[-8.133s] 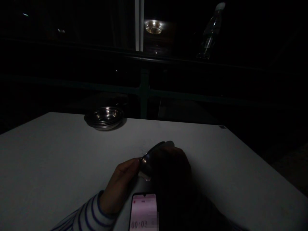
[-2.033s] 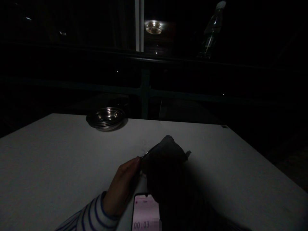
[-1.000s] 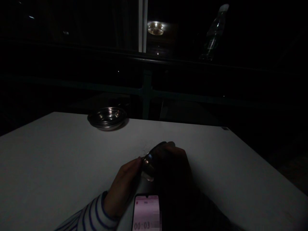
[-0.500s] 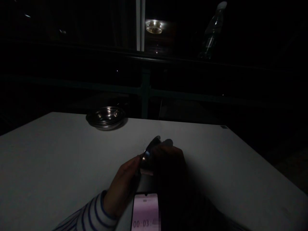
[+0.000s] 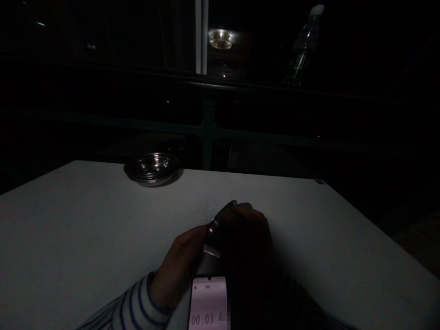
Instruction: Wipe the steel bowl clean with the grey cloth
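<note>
My left hand [image 5: 184, 256], in a striped sleeve, is closed on the left edge of a shiny metal dish [image 5: 215, 229]. The dish is tilted on its side above the table, its curved surface catching a small glint. Over its right side lies my right hand [image 5: 252, 229], mostly in deep shadow with its fingers bent. A dull grey piece [image 5: 245, 205] shows beyond those fingers; I cannot make out what it is. Below the hands, a lit phone [image 5: 208, 302] displays a running timer.
A stack of metal dishes [image 5: 153, 169] stands at the back left of the white table [image 5: 85, 229]. Behind the far edge are dark rails [image 5: 208, 133]. A clear plastic bottle [image 5: 304, 46] stands at the upper right. The surroundings are very dark.
Both hands and the dish have shifted slightly right and toward me. The dish has turned a little, and less of its shiny side shows.
</note>
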The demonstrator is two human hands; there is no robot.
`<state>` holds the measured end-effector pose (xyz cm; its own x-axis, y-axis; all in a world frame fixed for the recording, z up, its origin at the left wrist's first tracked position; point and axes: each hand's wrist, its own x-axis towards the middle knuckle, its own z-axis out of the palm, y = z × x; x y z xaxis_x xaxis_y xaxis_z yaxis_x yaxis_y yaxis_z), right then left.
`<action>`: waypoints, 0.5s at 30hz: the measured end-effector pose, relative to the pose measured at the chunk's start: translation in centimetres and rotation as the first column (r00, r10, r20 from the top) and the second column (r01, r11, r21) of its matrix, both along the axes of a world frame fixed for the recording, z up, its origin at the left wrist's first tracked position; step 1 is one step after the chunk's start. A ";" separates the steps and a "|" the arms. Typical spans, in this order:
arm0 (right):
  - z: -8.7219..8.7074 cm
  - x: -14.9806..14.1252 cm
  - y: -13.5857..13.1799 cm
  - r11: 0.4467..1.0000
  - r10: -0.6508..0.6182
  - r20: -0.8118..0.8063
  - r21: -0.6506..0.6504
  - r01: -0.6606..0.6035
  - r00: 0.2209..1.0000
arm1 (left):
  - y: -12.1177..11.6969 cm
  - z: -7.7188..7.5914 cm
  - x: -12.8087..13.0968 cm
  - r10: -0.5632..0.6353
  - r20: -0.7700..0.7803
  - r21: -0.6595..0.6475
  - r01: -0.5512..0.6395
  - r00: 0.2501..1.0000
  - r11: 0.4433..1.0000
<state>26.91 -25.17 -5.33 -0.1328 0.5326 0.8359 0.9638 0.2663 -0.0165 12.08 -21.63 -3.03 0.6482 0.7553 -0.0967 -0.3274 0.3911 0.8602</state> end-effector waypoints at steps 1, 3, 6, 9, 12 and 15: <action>0.2 0.1 0.0 1.000 0.009 -0.020 0.023 -0.008 1.000 | 0.0 0.0 0.0 -0.010 -0.001 0.008 0.010 1.000 1.000; 0.4 0.1 0.1 0.999 0.030 -0.046 0.047 -0.028 0.999 | 0.1 -0.1 -0.1 -0.018 -0.002 0.015 0.018 1.000 1.000; -0.2 0.1 0.1 0.996 0.048 -0.023 0.070 -0.046 0.999 | 0.2 -0.2 -0.3 -0.022 0.000 0.032 0.022 1.000 0.999; -1.1 0.2 0.1 0.990 0.040 0.028 0.134 -0.043 0.999 | 0.2 -0.1 -0.5 -0.029 -0.027 0.039 0.030 0.999 0.999; -1.6 0.2 -0.1 0.994 0.024 0.062 0.105 -0.031 0.998 | 0.2 0.1 -0.6 -0.028 -0.065 0.030 0.030 0.997 0.999; -1.6 0.0 -0.5 0.999 0.030 0.098 -0.039 -0.026 0.995 | 0.3 0.1 -0.4 0.013 -0.059 0.033 -0.011 0.998 0.999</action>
